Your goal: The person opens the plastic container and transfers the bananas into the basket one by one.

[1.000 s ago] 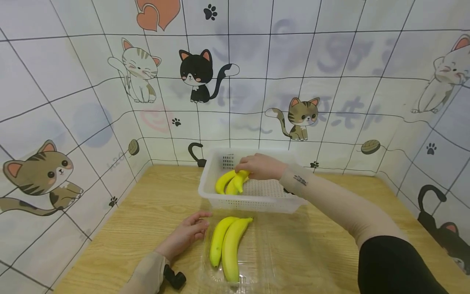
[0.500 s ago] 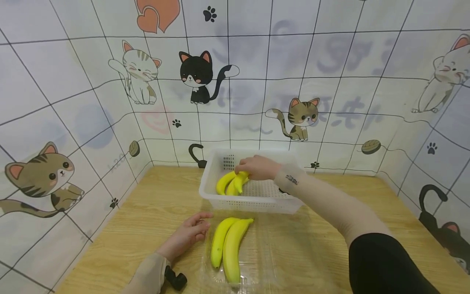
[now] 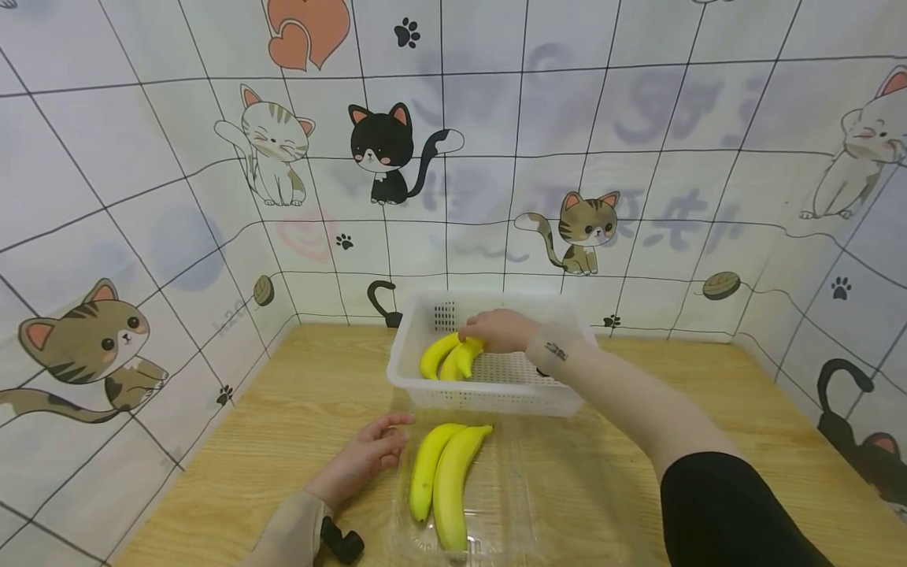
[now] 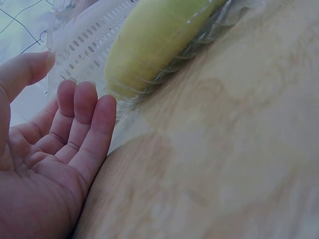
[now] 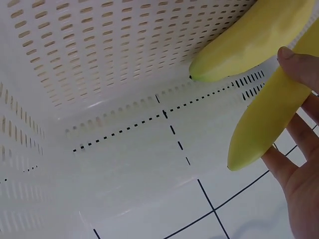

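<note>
Basket (image 3: 489,398) on wood (image 3: 333,366) (cat-print walls (image 3: 489,189)).

The right arm (image 3: 631,402) comes in from the lower right and reaches forward, sloping across toward the middle of the head view. At its end, the right hand (image 3: 501,329) has its back turned upward. It makes a pinching grip, the right thumb (image 5: 301,67) on one side and the right fingers (image 5: 281,167) on the opposite side. The left forearm (image 3: 286,524) enters from below. The left hand (image 3: 364,457) stays lower, its fingers (image 4: 85,102) softly bent, the left thumb (image 4: 30,69) stretched apart from them.
</note>
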A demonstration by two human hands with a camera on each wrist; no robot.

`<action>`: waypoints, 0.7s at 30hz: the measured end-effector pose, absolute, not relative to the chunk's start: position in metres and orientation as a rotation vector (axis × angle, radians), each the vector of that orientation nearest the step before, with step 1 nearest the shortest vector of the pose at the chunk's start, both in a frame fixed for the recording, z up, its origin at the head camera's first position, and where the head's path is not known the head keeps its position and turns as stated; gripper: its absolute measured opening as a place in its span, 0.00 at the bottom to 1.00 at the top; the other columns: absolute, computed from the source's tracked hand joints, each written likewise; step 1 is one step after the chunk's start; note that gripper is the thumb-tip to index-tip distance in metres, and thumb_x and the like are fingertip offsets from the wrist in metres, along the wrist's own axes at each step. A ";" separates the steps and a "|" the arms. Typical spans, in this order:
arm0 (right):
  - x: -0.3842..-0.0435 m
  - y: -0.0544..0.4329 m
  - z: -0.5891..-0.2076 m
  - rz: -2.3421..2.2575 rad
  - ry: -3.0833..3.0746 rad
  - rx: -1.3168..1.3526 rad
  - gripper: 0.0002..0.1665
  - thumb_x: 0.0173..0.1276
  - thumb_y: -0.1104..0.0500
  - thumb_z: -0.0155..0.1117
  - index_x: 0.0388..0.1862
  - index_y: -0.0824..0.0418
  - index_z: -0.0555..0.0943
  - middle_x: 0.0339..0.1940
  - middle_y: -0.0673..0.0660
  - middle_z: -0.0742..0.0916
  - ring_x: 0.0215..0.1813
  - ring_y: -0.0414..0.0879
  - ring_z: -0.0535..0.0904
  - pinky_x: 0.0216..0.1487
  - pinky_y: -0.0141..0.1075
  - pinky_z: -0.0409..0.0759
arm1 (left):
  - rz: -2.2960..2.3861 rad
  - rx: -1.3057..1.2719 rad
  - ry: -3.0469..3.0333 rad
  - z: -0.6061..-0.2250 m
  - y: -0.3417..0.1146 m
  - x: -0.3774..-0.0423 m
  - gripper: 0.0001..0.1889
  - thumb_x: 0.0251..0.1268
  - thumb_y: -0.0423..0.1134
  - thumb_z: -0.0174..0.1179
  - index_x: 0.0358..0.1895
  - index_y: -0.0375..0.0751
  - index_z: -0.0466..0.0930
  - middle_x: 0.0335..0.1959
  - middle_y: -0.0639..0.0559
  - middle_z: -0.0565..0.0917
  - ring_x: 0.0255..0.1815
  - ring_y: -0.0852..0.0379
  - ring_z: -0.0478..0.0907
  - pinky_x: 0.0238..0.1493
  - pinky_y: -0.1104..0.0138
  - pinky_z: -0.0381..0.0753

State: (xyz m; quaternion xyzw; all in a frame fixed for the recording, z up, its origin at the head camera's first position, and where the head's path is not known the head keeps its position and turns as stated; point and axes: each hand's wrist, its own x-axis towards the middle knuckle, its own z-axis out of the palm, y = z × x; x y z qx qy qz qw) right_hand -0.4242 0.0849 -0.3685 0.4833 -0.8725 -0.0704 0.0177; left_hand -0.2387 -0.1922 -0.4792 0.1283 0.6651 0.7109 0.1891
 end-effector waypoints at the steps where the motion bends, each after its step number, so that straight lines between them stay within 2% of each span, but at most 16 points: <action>1: -0.425 0.085 -0.369 -0.216 -2.719 1.495 0.24 0.63 0.62 0.70 0.57 0.48 0.80 0.51 0.49 0.83 0.50 0.44 0.79 0.53 0.37 0.76 | 2.000 0.361 1.871 -0.479 -0.192 -0.239 0.26 0.73 0.39 0.53 0.67 0.30 0.59 0.35 0.52 0.72 0.37 0.58 0.69 0.38 0.69 0.72; 13: -0.423 0.088 -0.379 -0.157 -2.839 1.432 0.26 0.62 0.68 0.68 0.57 0.48 0.80 0.54 0.51 0.82 0.52 0.47 0.79 0.55 0.40 0.76 | 2.003 0.358 1.870 -0.481 -0.192 -0.239 0.26 0.73 0.39 0.54 0.66 0.29 0.60 0.35 0.52 0.72 0.37 0.58 0.69 0.38 0.69 0.72; 21: -0.433 0.086 -0.388 -0.305 -2.770 1.463 0.23 0.61 0.66 0.70 0.53 0.49 0.81 0.55 0.52 0.84 0.56 0.49 0.79 0.57 0.43 0.75 | 2.007 0.349 1.886 -0.487 -0.194 -0.243 0.24 0.73 0.39 0.54 0.66 0.31 0.62 0.34 0.51 0.73 0.35 0.59 0.70 0.38 0.69 0.74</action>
